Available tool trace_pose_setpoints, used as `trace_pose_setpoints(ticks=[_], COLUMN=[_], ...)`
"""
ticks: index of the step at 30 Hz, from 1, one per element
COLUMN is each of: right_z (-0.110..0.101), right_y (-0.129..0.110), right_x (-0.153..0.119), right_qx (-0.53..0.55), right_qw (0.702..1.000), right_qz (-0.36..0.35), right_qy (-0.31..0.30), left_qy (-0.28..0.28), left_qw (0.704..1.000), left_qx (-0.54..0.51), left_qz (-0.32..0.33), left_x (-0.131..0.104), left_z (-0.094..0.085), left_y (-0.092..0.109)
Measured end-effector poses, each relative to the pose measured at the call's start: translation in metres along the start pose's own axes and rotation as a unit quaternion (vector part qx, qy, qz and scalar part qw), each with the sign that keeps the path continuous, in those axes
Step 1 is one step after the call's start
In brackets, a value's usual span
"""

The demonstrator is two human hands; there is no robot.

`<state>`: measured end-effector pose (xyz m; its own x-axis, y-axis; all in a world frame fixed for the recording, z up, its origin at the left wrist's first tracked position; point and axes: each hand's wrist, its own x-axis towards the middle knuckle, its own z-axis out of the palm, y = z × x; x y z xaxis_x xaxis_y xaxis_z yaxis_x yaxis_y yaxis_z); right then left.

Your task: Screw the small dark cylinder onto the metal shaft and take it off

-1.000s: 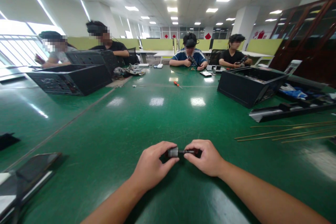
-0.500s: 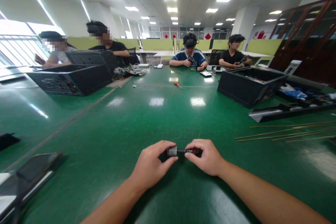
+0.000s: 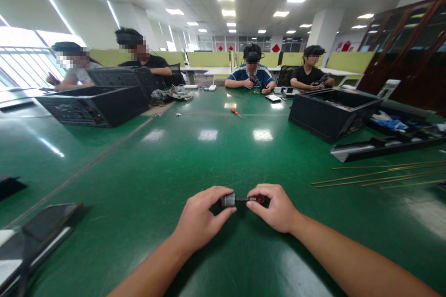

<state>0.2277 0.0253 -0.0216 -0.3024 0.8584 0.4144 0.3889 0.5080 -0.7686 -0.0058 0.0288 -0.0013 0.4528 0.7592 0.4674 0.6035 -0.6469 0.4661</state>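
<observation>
My left hand (image 3: 204, 216) pinches a small grey metallic cylinder (image 3: 228, 200) between thumb and fingers, just above the green table (image 3: 223, 162). From the cylinder's right side a thin dark rod (image 3: 241, 200) runs level toward my right hand (image 3: 273, 206). The thumb and fingers of that hand are closed on the rod's far part, where a dark reddish round end (image 3: 259, 198) shows between them. The cylinder and rod look like one piece, but I cannot make out its kind. My fingers cover parts of it.
Several thin brass-coloured rods (image 3: 376, 176) lie right. Two black computer cases (image 3: 313, 118) stand farther off, right and left. An orange-handled screwdriver (image 3: 235, 112) lies mid-table. A dark flat device (image 3: 49, 227) is near left. Several people sit across the table.
My right fingers have shifted very slightly to the right along the dark rod. My left hand and the grey cylinder look unmoved.
</observation>
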Motion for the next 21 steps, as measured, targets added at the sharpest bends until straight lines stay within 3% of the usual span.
trace_pose_setpoints(ticks=[21], right_z=[-0.0044], right_y=[0.0030], right_x=[0.0005], right_qx=[-0.003], right_qw=[1.000], right_qz=[0.001], right_qy=[0.023], left_qy=[0.018], left_qw=[1.000], left_qx=[0.015], left_qz=[0.014], left_x=[0.0015], left_z=[-0.0041], left_y=[-0.0031])
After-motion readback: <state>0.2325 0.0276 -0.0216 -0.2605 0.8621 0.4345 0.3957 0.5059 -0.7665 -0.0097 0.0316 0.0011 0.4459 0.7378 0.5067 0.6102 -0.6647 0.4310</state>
